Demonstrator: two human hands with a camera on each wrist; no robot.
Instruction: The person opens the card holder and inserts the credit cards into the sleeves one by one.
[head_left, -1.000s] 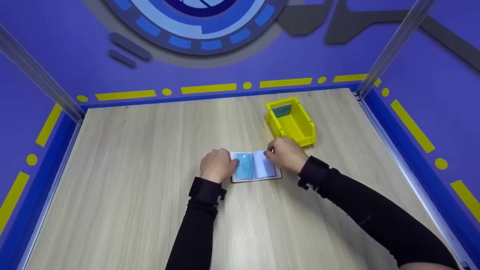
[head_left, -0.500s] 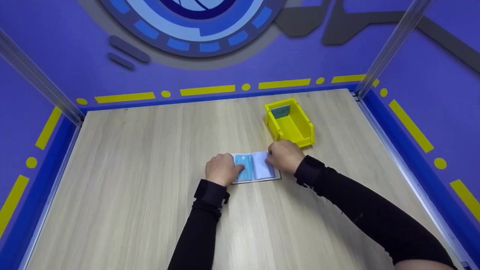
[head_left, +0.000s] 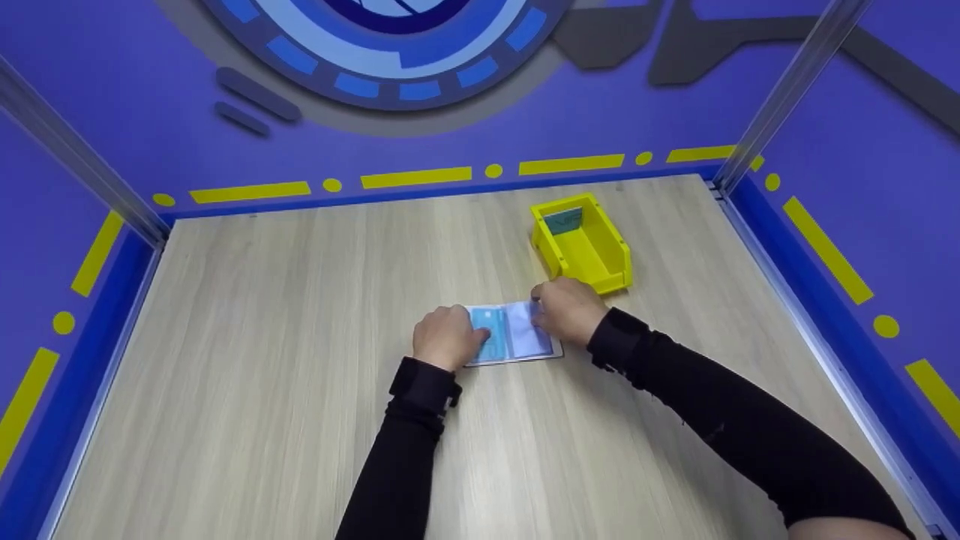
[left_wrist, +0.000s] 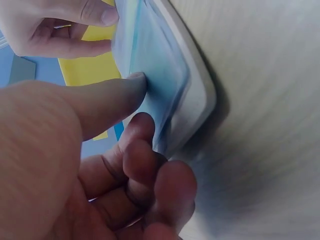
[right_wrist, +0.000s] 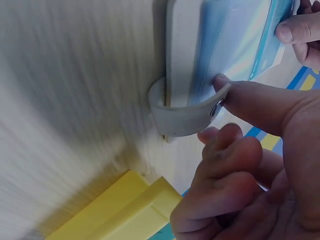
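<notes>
A small card holder (head_left: 531, 331) lies spread on the table, with clear plastic sleeves and a pale cover. A light-blue card (head_left: 492, 343) shows in its left side. My left hand (head_left: 444, 337) grips the left edge, thumb pressed on the blue sleeve and fingers curled by the cover's edge in the left wrist view. At the upper right corner, my right hand (head_left: 571, 311) holds the holder with its thumb on the clear sleeve. A pale snap strap (right_wrist: 182, 120) loops out from the cover beside that thumb in the right wrist view.
Just behind my right hand stands a yellow bin (head_left: 589, 259); a dark green card (head_left: 562, 221) leans against its inner back wall. The wooden table (head_left: 262, 360) is bounded by blue printed panels (head_left: 480, 127) with metal corner posts.
My left hand has shifted slightly right, its thumb farther onto the blue card's side. My right hand stays at the upper right corner, with only a small shift.
</notes>
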